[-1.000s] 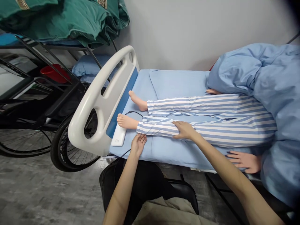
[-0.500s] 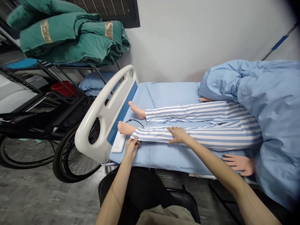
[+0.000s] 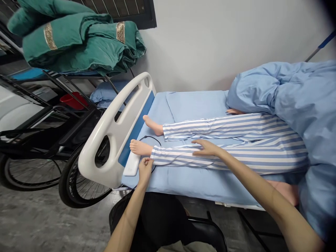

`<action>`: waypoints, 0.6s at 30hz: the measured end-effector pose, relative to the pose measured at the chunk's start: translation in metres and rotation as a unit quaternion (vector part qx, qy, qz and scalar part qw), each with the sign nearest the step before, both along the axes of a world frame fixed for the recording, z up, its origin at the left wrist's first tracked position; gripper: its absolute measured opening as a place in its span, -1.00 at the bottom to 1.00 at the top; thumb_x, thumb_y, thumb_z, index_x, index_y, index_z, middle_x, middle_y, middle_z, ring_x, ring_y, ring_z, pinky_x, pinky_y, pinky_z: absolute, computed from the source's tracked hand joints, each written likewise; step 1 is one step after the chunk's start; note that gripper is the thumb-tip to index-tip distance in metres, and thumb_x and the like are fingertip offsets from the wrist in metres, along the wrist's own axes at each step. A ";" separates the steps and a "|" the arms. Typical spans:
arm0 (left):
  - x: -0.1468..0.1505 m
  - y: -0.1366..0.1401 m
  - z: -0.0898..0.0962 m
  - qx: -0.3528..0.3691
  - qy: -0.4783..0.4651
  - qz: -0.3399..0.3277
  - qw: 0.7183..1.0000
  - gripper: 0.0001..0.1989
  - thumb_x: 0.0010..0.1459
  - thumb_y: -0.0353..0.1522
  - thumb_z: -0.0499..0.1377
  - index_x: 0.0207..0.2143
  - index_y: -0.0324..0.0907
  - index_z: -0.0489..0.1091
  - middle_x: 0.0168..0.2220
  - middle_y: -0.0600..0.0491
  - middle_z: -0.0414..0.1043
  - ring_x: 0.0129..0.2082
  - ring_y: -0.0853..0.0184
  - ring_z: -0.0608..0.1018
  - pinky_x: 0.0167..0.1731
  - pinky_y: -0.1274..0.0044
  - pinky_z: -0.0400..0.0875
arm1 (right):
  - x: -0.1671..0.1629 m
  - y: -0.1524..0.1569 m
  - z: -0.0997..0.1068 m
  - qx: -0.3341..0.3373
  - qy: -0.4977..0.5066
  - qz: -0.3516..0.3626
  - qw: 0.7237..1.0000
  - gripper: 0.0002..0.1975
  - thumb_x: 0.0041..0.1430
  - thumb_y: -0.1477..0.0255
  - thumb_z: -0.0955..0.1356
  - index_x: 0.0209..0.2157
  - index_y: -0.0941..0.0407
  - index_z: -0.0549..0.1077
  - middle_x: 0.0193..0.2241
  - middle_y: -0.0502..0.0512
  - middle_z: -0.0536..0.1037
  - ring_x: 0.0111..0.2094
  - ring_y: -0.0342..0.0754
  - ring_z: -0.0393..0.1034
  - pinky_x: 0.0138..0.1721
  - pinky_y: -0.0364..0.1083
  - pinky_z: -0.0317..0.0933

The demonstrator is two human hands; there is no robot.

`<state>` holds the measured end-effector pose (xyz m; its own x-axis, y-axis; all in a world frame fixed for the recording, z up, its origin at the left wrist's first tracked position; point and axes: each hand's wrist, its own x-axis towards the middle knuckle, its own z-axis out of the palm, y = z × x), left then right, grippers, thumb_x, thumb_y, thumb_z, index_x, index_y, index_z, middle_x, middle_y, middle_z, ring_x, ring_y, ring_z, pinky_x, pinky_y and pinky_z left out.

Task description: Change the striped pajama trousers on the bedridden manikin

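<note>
A manikin's legs lie along the bed in blue-and-white striped trousers (image 3: 236, 154), with bare feet pointing left. My left hand (image 3: 145, 171) is closed in a pinch at the trouser cuff (image 3: 154, 156), by the ankle of the nearer foot (image 3: 140, 147). Over the same leg, around the shin, my right hand (image 3: 208, 148) has its fingers apart and holds nothing; whether it touches the cloth I cannot tell. A flat white box (image 3: 132, 166) lies partly under the nearer foot, and a thin black cable (image 3: 154, 137) curves between the ankles.
A white footboard (image 3: 101, 154) closes the bed's left end. A bunched blue quilt (image 3: 296, 101) covers the manikin's upper body. Left of the bed stand a wheelchair (image 3: 67, 178) and a rack with green bedding (image 3: 78, 45). A black chair (image 3: 207, 231) is below me.
My right hand has lifted slightly and shifted right, its fingers spreading off the shin. My left hand has moved a little left and down, along with the cuff; the nearer leg sits slightly lower.
</note>
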<state>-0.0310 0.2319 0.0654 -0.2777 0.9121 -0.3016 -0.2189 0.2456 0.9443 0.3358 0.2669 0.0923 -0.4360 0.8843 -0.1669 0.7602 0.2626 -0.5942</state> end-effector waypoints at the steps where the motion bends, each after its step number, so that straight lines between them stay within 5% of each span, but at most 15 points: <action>1: 0.005 0.011 0.010 0.027 0.036 -0.023 0.999 -0.82 -0.11 -0.54 0.32 -0.51 -0.18 0.37 -0.68 0.23 0.20 -0.69 0.52 0.20 -0.66 0.67 0.10 | 0.012 0.010 0.001 0.020 0.003 -0.008 1.000 -0.26 0.13 0.02 0.36 0.26 0.08 0.26 0.27 0.18 0.30 0.25 0.16 0.22 0.25 0.11 0.12; 4: 0.032 0.062 0.042 0.099 0.134 -0.113 0.980 -0.83 -0.16 -0.59 0.31 -0.50 -0.19 0.46 -0.60 0.15 0.31 -0.58 0.44 0.30 -0.55 0.63 0.18 | 0.049 0.045 0.007 0.103 -0.045 -0.043 0.993 -0.33 0.10 0.15 0.40 0.21 0.11 0.31 0.21 0.23 0.36 0.21 0.17 0.26 0.22 0.12 0.14; 7: 0.066 0.121 0.055 0.132 0.173 -0.195 0.956 -0.75 -0.20 -0.66 0.27 -0.51 -0.15 0.46 -0.55 0.13 0.33 -0.46 0.35 0.37 -0.37 0.62 0.28 | 0.076 0.081 0.010 0.180 -0.150 -0.048 0.971 -0.29 0.04 0.21 0.43 0.21 0.14 0.30 0.19 0.30 0.36 0.20 0.23 0.24 0.19 0.16 0.12; 10: 0.089 0.168 0.042 0.131 0.114 -0.220 0.960 -0.60 -0.34 -0.77 0.19 -0.53 -0.13 0.44 -0.49 0.08 0.35 -0.24 0.22 0.45 -0.07 0.56 0.30 | 0.089 0.108 0.004 0.182 -0.247 -0.034 0.951 -0.13 -0.07 0.21 0.47 0.27 0.14 0.21 0.22 0.35 0.31 0.24 0.29 0.16 0.18 0.23 0.08; 13: 0.095 0.198 0.018 0.128 -0.006 -0.158 0.979 -0.53 -0.40 -0.82 0.13 -0.50 -0.14 0.41 -0.41 0.00 0.36 0.05 0.10 0.40 0.20 0.47 0.11 | 0.097 0.126 -0.006 0.145 -0.306 -0.039 0.940 0.00 -0.15 0.18 0.50 0.31 0.11 0.12 0.22 0.37 0.30 0.21 0.33 0.19 0.14 0.26 0.09; 18: 0.091 0.224 -0.011 0.110 -0.004 -0.109 0.988 -0.65 -0.27 -0.73 0.21 -0.50 -0.13 0.37 -0.42 -0.04 0.34 0.17 0.01 0.32 0.29 0.29 -0.08 | 0.108 0.140 -0.011 0.104 -0.338 -0.008 0.935 -0.02 -0.15 0.24 0.50 0.31 0.11 0.12 0.12 0.35 0.41 0.08 0.27 0.34 0.06 0.13 0.18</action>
<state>0.0604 0.4561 0.0542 -0.0656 0.9937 -0.0908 -0.1920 0.0767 0.9784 0.4435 0.4072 0.0815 -0.2797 0.9336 -0.2240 0.9484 0.3049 0.0868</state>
